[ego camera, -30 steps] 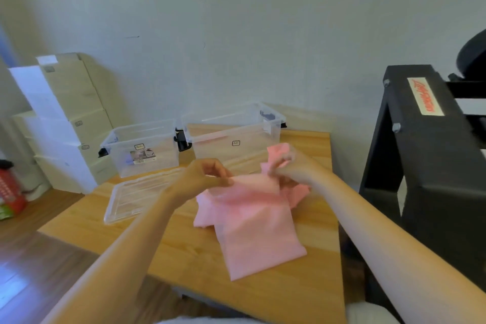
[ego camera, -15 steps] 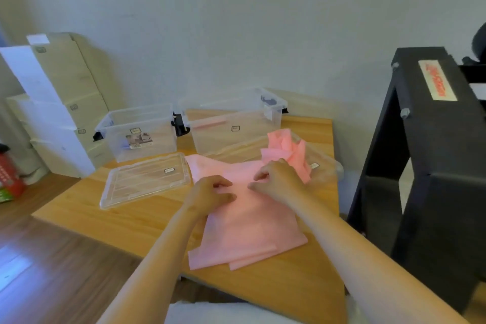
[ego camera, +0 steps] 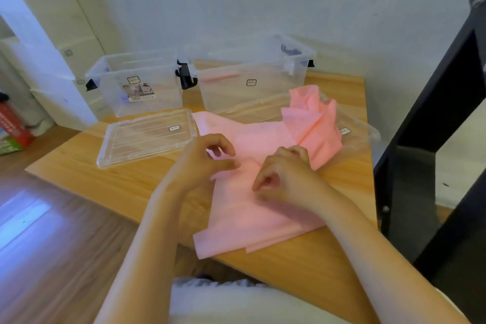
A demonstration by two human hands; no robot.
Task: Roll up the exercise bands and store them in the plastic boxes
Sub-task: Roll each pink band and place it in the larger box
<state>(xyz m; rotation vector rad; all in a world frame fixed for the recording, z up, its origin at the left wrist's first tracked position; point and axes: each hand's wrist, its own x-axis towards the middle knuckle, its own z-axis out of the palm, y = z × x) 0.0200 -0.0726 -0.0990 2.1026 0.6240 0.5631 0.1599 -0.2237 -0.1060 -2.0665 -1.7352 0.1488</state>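
Note:
A pink exercise band (ego camera: 257, 216) lies spread on the wooden table (ego camera: 126, 187), with its far end crumpled up (ego camera: 313, 118). My left hand (ego camera: 205, 160) hovers at the band's left edge, fingers loosely curled, thumb tip on a fold, nothing pinched. My right hand (ego camera: 286, 179) rests on the band's middle with fingers curled down; its fingertips are hidden. Two clear plastic boxes stand open at the back: the left box (ego camera: 136, 87), and the right box (ego camera: 252, 79) with a pink strip (ego camera: 221, 77) showing inside.
One clear lid (ego camera: 147, 137) lies in front of the left box. A second lid (ego camera: 355, 134) lies partly under the band's crumpled end. A black stand (ego camera: 431, 144) rises close along the table's right side. Stacked cardboard boxes (ego camera: 44, 42) stand on the floor at the left.
The band has come down from being held up to lying flat. Both hands pressed it flat, and now their fingers have curled up off it. The view has tilted downward.

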